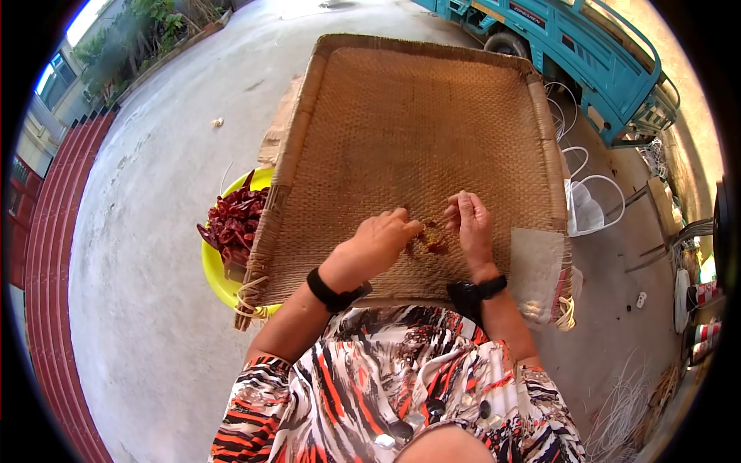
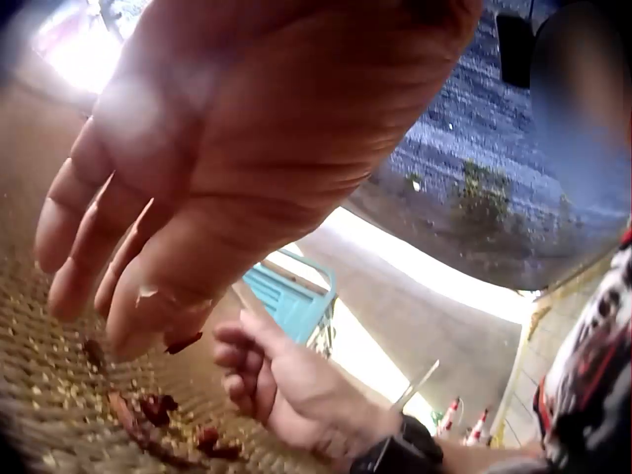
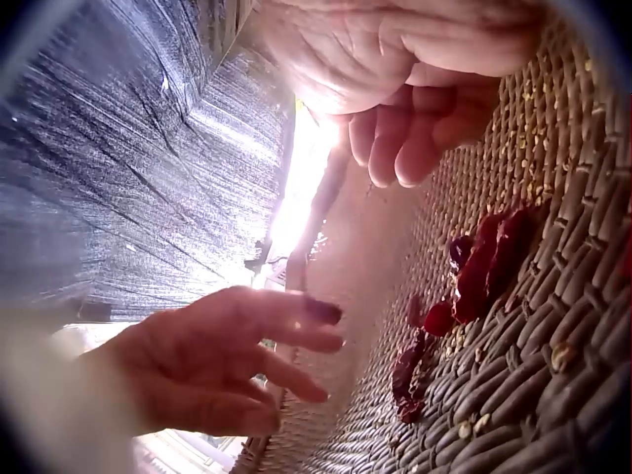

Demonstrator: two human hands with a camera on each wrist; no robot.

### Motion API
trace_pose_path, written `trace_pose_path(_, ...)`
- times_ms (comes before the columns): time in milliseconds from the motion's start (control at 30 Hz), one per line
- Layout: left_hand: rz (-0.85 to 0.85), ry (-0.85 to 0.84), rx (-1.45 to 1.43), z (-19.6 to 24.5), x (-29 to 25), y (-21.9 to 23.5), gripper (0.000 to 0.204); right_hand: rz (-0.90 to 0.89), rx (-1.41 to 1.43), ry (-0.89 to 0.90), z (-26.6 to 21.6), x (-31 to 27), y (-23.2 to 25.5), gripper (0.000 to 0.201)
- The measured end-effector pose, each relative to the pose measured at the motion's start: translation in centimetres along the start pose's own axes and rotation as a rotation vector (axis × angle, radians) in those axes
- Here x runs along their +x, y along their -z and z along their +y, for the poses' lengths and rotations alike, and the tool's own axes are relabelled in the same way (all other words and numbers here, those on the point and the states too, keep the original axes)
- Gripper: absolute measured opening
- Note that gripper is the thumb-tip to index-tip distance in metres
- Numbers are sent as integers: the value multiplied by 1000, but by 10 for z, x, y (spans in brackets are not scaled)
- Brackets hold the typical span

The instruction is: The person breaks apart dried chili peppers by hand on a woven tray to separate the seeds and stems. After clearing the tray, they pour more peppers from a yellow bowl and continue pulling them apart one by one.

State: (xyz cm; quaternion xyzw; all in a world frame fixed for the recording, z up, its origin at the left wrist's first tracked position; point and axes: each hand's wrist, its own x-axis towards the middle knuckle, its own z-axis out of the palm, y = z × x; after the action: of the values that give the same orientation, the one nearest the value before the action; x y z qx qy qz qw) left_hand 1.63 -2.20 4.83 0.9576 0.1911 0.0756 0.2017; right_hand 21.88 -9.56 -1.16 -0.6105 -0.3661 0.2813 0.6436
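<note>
My left hand [image 1: 377, 241] hovers low over a woven tray [image 1: 417, 116], back of the hand up. In the left wrist view its fingers reach down toward the weave, and a small dark red scrap [image 2: 183, 343] shows beside the thumb. My right hand [image 1: 472, 226] is just to the right, its fingers loosely curled and nothing visible in them. Between and below the hands lie dried red chili pieces [image 3: 484, 262] among scattered yellow seeds [image 2: 59, 410].
A yellow basin [image 1: 218, 278] heaped with dried red chilies [image 1: 233, 220] stands left of the tray, partly under its edge. A cardboard piece [image 1: 536, 266] lies on the tray's near right corner. White bucket [image 1: 590, 208] at right; blue three-wheeled cart [image 1: 571, 54] behind.
</note>
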Motion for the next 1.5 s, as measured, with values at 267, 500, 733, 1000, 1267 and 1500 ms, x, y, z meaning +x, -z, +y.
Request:
trace_pose_path(267, -16, -70, 74, -12, 28, -42, 22, -30, 4, 3, 5, 2, 0, 35)
trace_pose_path(500, 31, -3, 4, -26, 39, -53, 11, -33, -8, 5, 3, 2, 1, 33)
trace_pose_path(733, 284, 265, 71, -6, 11, 12, 20, -26, 5, 14, 9, 3, 3, 31)
trace_pose_path(1000, 744, 774, 202, -81, -85, 81, 22, -56, -54, 8, 8, 3, 2, 32)
trace_pose_path(1267, 725, 861, 315, -107, -110, 63, 26, -64, -47, 27, 12, 4, 1, 33)
trace_pose_path(1500, 264, 500, 60, -20, -34, 57, 32, -77, -58, 28, 9, 3, 3, 32)
